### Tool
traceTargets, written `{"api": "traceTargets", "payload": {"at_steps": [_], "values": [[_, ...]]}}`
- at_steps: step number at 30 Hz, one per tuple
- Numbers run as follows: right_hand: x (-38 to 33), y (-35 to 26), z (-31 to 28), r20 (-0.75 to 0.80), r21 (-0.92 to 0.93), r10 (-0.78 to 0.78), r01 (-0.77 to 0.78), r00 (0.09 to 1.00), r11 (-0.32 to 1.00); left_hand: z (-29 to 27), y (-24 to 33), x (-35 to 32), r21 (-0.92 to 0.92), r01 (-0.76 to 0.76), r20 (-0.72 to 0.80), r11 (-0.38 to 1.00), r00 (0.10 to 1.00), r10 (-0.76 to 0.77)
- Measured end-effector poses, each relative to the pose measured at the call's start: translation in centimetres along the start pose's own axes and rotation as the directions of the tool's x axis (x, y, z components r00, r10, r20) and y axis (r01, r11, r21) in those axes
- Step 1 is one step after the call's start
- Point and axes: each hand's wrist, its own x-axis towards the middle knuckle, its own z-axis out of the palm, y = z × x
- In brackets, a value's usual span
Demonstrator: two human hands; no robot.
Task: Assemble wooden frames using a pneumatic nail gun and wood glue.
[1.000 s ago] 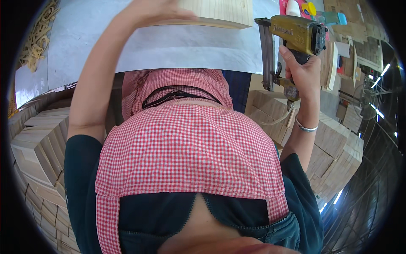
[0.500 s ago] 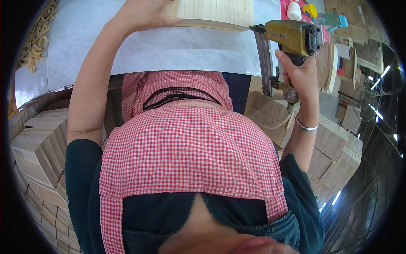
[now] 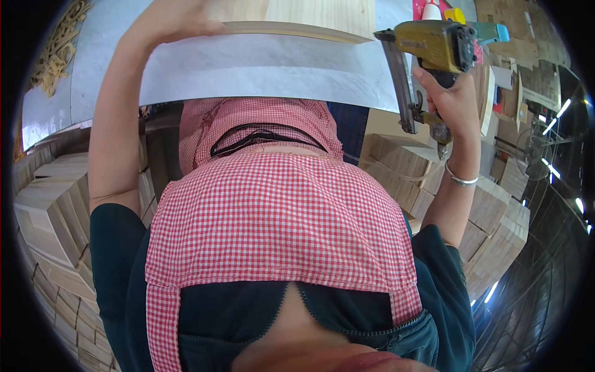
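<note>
At the top edge, a pale wooden piece (image 3: 310,13) lies on the table, its narrow near side (image 3: 304,31) facing me. My left hand (image 3: 180,17) grips its left end, thumb laid along the near side; the other fingers are partly cut off by the picture's edge. In my right hand (image 3: 457,102) is a yellow-and-black nail gun (image 3: 427,46), held by its handle. The gun's nose sits close to the wood's right end; whether they touch, I cannot tell.
A light table (image 3: 248,71) spans the front. Loose tan bands (image 3: 59,53) lie at its far left. A white bottle (image 3: 432,11) and a yellow-lidded container (image 3: 454,15) stand top right. Stacked wooden pieces fill the left (image 3: 52,204) and right (image 3: 496,220). A hose (image 3: 396,175) trails below the gun.
My left hand has slid left along the wood, showing more of its near side. The nail gun and my right hand have shifted a little to the right.
</note>
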Motion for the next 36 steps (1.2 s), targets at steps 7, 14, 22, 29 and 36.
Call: {"api": "traceTargets", "payload": {"at_steps": [7,14,22,29,36], "values": [[-1.0,-0.2,1.0,-0.015,0.098,-0.055,0.056,0.998,0.994,0.2,5.2,0.2,-0.276,0.047,0.035,0.960,0.999,-0.039],[-0.7,-0.5,1.6,0.038,0.152,-0.095,0.088,0.995,0.984,1.0,7.9,0.0,-0.419,0.075,0.012,0.905,0.997,-0.077],[-0.7,-0.9,2.0,0.059,0.140,-0.022,0.013,0.998,0.990,1.4,7.9,0.1,-0.396,0.048,-0.044,0.917,0.997,-0.071],[-0.7,-1.8,2.3,0.022,0.056,-0.138,0.137,0.990,0.989,1.4,7.2,0.0,-0.416,0.050,0.017,0.908,0.999,-0.047],[-2.5,-5.1,3.4,0.079,0.166,-0.120,0.106,0.990,0.980,2.8,4.0,-1.5,-0.648,0.001,0.032,0.761,0.999,0.026]]}}
